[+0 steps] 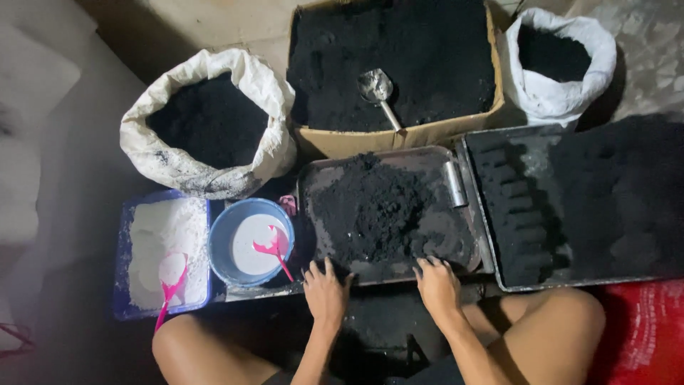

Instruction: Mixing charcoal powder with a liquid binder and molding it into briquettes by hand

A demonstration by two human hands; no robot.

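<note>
Right, both hands sit at the near rim of the metal tray [467, 246] w/ the heap of black powder [377, 210] on it. Left hand [325, 291] rests fingers spread on the tray's front edge, grasping nothing; right hand [437, 284] likewise, fingertips loose and just touching the near fringe of the powder, nothing gripped. Tray's dead centre btwn my knees, so both hands reach it evenly. A small metal cylinder [454, 184] lies at the tray's right edge, clear of the heap but close by. To the right, touching the tray, is a dark flat tray [491, 214] holding rows of short black pressed pieces [516, 210], right next to where the powder sits. On my left, a blue round bowl [222, 246] of white liquid w/ a pink spoon [274, 248], and beside it a blue square tub [122, 264] of white powder w/ a pink scoop [171, 281], both on the left-hand side. Further back, bulk stock: a white sack [153, 153] of black powder, a cardboard box [399, 139] of the same w/ a metal scoop [379, 91] stuck in, handle toward me, and a smaller white bag [595, 53] at far right.
</note>
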